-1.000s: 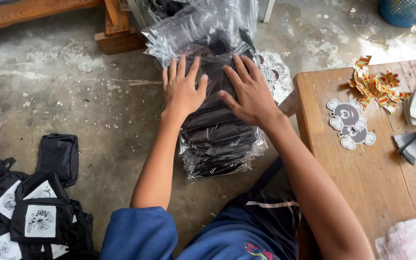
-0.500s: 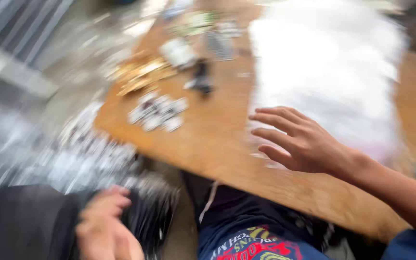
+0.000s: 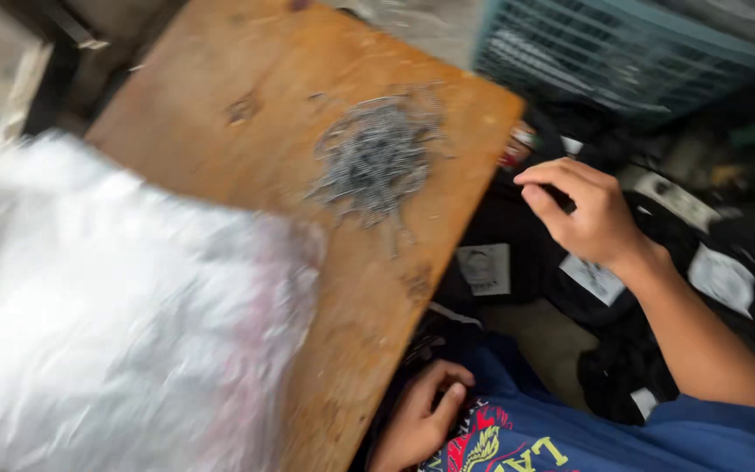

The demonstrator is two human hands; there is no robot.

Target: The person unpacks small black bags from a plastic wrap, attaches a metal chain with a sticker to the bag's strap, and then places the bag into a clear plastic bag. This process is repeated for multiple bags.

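My right hand (image 3: 592,217) reaches out to the right of the wooden table (image 3: 246,105), over a heap of black fabric bags (image 3: 517,227) with white printed patches. Its fingers are bent down and touch the top bag; whether they grip it is blurred. My left hand (image 3: 421,418) rests low by my lap, beside the table's near edge, fingers curled with nothing seen in them. A thick stack of clear plastic sleeves (image 3: 107,306) covers the table's left part. A small pile of grey metal bits (image 3: 376,157) lies mid-table.
A blue-green plastic basket (image 3: 622,52) stands at the back right behind the bags. More black bags (image 3: 727,271) spread over the floor to the far right. My blue shirt (image 3: 570,437) fills the bottom edge.
The view has swung from the wrapped stack on the floor to the table's right side. My right hand went past the table to the black bags; my left hand dropped to my lap.
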